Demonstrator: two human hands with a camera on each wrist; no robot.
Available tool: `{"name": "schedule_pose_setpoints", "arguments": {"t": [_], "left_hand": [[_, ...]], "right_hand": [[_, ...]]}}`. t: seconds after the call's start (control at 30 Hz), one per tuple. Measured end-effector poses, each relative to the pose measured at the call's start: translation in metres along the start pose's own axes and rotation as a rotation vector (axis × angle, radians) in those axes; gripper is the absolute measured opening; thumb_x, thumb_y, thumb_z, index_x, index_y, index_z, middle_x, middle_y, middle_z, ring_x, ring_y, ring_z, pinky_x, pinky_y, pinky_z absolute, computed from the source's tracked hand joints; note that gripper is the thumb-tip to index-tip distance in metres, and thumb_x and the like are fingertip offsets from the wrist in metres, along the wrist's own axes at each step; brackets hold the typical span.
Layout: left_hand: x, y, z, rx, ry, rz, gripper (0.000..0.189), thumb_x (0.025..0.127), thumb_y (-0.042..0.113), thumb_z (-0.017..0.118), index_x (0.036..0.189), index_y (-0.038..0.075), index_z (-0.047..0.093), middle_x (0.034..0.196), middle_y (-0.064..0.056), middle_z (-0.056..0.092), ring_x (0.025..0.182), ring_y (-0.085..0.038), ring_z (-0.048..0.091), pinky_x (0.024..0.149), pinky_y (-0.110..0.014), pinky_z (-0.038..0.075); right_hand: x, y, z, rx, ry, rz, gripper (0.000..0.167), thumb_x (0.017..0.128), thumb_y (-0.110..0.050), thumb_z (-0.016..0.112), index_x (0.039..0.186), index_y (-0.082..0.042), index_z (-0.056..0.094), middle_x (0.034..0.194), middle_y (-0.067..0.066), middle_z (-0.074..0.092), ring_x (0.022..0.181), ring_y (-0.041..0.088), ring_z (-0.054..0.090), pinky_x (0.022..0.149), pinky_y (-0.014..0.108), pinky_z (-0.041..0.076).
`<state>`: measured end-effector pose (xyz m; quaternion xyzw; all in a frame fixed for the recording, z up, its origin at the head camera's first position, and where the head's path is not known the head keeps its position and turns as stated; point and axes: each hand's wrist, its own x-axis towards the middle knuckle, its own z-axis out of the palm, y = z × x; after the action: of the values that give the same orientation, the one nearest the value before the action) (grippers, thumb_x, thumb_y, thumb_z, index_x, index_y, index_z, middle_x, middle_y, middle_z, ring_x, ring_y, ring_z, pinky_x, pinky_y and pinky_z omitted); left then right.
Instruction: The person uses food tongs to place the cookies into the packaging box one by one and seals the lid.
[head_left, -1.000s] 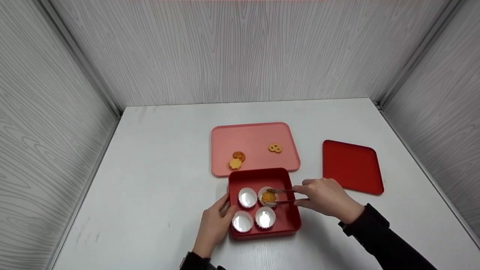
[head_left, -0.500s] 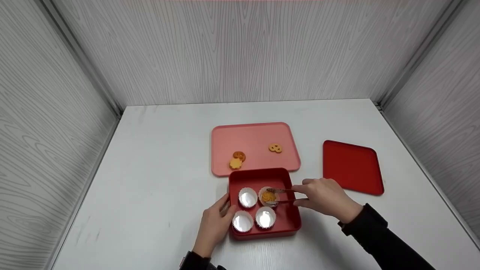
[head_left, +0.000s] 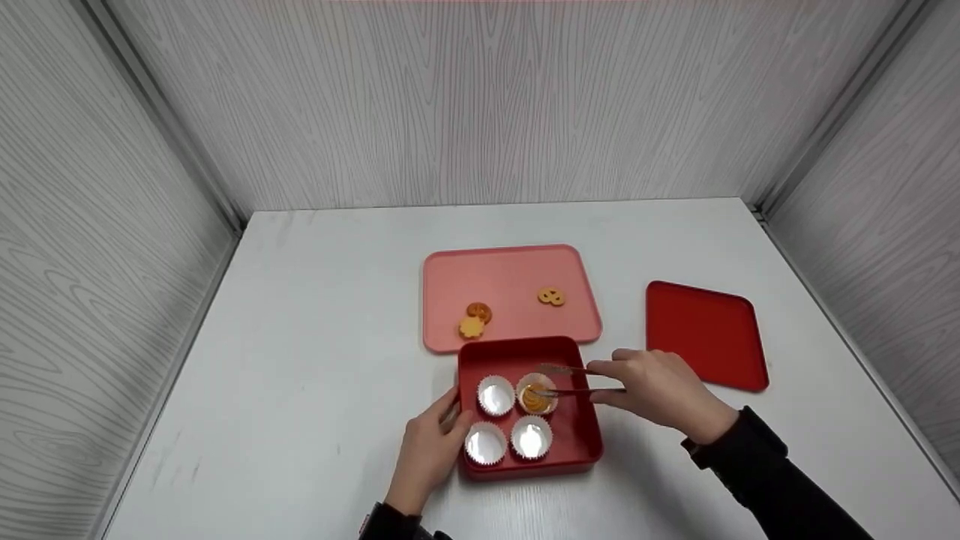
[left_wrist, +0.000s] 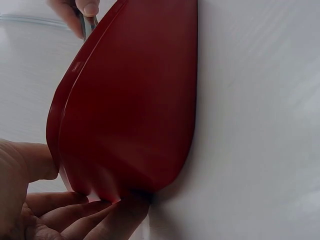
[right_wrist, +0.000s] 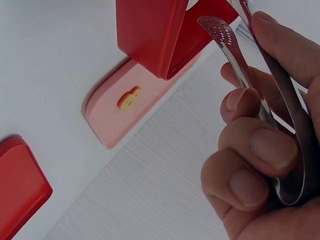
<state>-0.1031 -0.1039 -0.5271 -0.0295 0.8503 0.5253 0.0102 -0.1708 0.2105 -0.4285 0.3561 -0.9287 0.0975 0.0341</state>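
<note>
Your left hand (head_left: 429,451): cropped by the left wrist view's left and bottom edges. Your right hand (head_left: 660,391): cropped at right in its wrist view. Tongs (right_wrist: 236,55): one tip beyond that view's top edge. Orange cookie (head_left: 534,404): part-covered by a tong arm in your head view; contact unclear. Red box (left_wrist: 130,95): interior hidden from you at the left wrist. Brown cookie (head_left: 478,309): part-hidden by the yellow cookie (head_left: 471,328).

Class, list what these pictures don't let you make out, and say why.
Head view: part of the swirled cookie, behind one arm of the tongs.
Head view: some of the pink tray, behind the red box.
Left wrist view: the inside of the red box, hidden by its wall.
Right wrist view: one tip of the tongs, cut off by the top edge.
</note>
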Motion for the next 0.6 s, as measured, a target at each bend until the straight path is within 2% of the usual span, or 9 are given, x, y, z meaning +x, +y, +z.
{"name": "schedule_pose_setpoints", "arguments": {"t": [0.3,0.47,0.6], "left_hand": [[0.000,-0.001,0.001,0.009,-0.002,-0.004,0.054,0.101,0.027,0.064,0.148,0.002,0.054,0.141,-0.019,0.061,0.118,-0.031,0.068,0.108,-0.049,0.048],[0.001,-0.001,0.002,0.013,0.001,-0.015,0.054,0.101,0.027,0.065,0.148,0.003,0.054,0.140,-0.020,0.062,0.120,-0.032,0.066,0.109,-0.051,0.046],[0.000,0.000,0.002,0.009,0.003,-0.018,0.054,0.100,0.027,0.065,0.148,0.003,0.053,0.141,-0.019,0.061,0.123,-0.032,0.064,0.111,-0.050,0.045]], "right_hand": [[0.000,0.010,-0.009,-0.003,0.114,0.058,0.039,0.083,-0.025,0.087,0.120,-0.019,0.077,0.069,-0.006,0.058,0.054,0.003,0.042,0.048,0.019,0.038],[0.002,0.018,-0.008,0.013,0.200,0.074,0.041,0.082,-0.024,0.088,0.120,-0.015,0.077,0.068,-0.004,0.057,0.056,0.004,0.043,0.050,0.020,0.042],[0.006,0.026,-0.006,0.043,0.243,0.120,0.039,0.084,-0.023,0.086,0.121,-0.013,0.077,0.070,-0.003,0.059,0.057,0.005,0.045,0.050,0.022,0.042]]}}
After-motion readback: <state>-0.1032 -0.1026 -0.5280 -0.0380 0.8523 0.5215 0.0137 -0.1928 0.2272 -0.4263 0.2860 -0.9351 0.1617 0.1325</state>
